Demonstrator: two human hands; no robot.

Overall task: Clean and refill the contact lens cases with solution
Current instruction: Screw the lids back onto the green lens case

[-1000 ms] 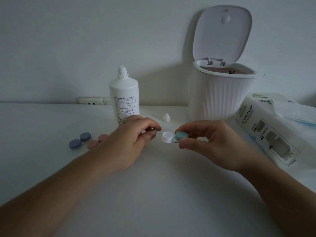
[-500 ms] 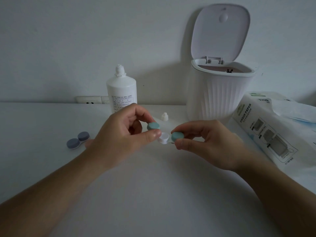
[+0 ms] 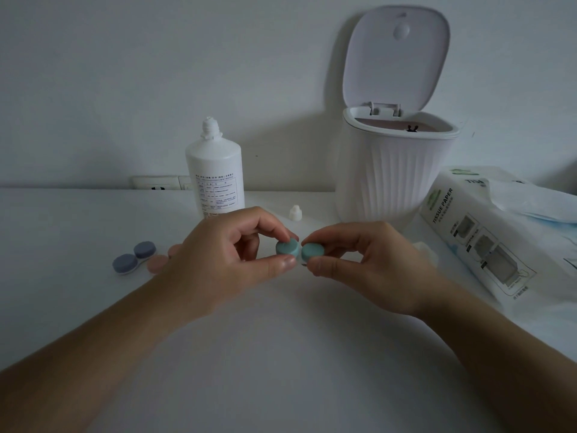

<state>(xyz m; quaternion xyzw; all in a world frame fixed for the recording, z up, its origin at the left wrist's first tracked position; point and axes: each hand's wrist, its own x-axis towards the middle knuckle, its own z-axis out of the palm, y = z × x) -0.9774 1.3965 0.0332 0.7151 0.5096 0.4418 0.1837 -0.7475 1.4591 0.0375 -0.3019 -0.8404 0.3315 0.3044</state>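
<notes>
- Above the middle of the white surface (image 3: pixel 281 354): a small contact lens case with two round teal caps (image 3: pixel 299 250), held up off the surface between both hands.
- Left hand (image 3: pixel 218 264): fingers curled, thumb and forefinger pinching the left teal cap (image 3: pixel 287 247).
- Right hand (image 3: pixel 371 264): fingers curled likewise, thumb below and forefinger above the right teal cap (image 3: pixel 313 250); both caps side by side, touching or nearly so, the white base almost wholly hidden.
- Left of the hands, lying on the surface: a second lens case with two slate-blue round caps (image 3: pixel 134 257); just beside it a pinkish round cap (image 3: pixel 157 263), partly hidden behind the left hand, so cannot tell how much more of it lies there.
- Behind the left hand, upright: a white plastic solution bottle with a printed label (image 3: pixel 214 176), its threaded neck bare.
- Between bottle and bin: a small white nozzle cap (image 3: pixel 295 212), standing alone on the surface.
- Behind the right hand: a white ribbed desktop bin (image 3: pixel 393 179), its lid (image 3: pixel 396 54) tipped up and open.
- At far right: a white pack marked TISSUE PAPER (image 3: pixel 474 239), lying on its side near the bin.
- Along the wall behind the bottle: a white wall socket (image 3: pixel 159 183).
</notes>
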